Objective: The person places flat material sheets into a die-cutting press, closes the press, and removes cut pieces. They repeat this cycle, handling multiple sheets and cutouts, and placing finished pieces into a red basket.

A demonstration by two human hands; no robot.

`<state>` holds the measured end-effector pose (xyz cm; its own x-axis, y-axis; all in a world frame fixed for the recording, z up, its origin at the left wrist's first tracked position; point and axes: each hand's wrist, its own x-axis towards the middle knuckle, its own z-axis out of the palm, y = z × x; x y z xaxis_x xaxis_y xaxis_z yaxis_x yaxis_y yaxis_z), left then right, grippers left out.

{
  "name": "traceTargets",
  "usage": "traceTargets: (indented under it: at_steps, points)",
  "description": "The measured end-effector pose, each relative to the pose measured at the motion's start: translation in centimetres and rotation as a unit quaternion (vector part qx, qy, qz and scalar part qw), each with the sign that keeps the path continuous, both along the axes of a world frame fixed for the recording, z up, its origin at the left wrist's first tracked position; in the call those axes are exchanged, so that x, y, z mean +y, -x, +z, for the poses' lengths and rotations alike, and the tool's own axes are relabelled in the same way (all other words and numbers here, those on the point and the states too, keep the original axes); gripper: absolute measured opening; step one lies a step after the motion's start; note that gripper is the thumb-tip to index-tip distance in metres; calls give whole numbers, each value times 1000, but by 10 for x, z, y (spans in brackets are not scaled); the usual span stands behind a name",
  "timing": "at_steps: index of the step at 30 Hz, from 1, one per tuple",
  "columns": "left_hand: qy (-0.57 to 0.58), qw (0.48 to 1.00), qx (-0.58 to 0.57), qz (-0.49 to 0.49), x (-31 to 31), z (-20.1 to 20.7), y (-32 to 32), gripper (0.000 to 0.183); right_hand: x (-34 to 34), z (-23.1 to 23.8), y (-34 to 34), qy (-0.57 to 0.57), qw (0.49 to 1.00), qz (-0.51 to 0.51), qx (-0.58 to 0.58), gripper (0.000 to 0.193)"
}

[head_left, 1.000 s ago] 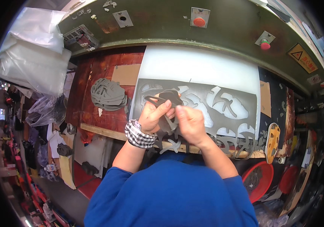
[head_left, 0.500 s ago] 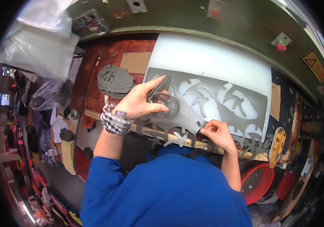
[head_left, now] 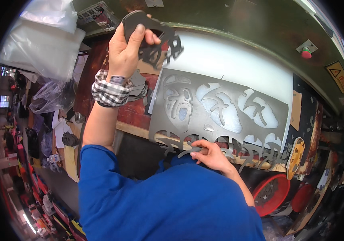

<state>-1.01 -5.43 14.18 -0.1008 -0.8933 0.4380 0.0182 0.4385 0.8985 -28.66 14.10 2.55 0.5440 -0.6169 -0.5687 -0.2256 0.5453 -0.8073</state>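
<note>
My left hand (head_left: 130,46) is raised at the upper left, closed on dark grey cut foam pieces (head_left: 136,21) whose curved, openwork ends hang to the right. Below and right of it lies a grey foam sheet (head_left: 156,116) with several cut-out shapes, its near part drooping over the table's front edge. My right hand (head_left: 209,156) is at that edge, thumb and fingers pinching a curved grey foam strip (head_left: 189,151). Whether the strip is still joined to the sheet I cannot tell. A stack of grey cut pieces (head_left: 139,87) is partly hidden behind my left wrist.
Under the sheet is a white board (head_left: 236,60). A green machine beam (head_left: 220,18) with a red button (head_left: 306,54) spans the far side. A yellow cutting die (head_left: 295,157) stands at the right edge, above a red bucket (head_left: 286,193). Clear plastic bags (head_left: 41,52) hang left.
My left hand has lifted up and away from the sheet, carrying the foam pieces. My right hand has moved left and nearer to me, and now pinches a strip. The stack has become partly covered.
</note>
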Motion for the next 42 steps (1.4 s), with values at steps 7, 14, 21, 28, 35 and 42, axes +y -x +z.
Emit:
traceTargets:
  at_steps: [7,14,21,28,35,42]
  points:
    - [33,820,-510,-257,72,-101,34,49,1,-48,-22,-302,832,-226,-407,30]
    - [158,881,-356,-270,100,-163,13,58,2,-60,-36,-297,774,-222,-514,35]
    - [-244,968,37,53,27,-78,-16,31,-4,-47,-40,-289,851,-306,-314,46]
    - [-55,963,242,102,-22,30,-106,37,-5,-42,-33,-255,907,-264,-205,41]
    - [62,937,3,343,-26,55,-164,22,8,-2,-2,-46,994,-92,-45,43]
    - [290,783,-459,305,3,-83,-140,40,-3,8,48,-23,946,-322,-9,34]
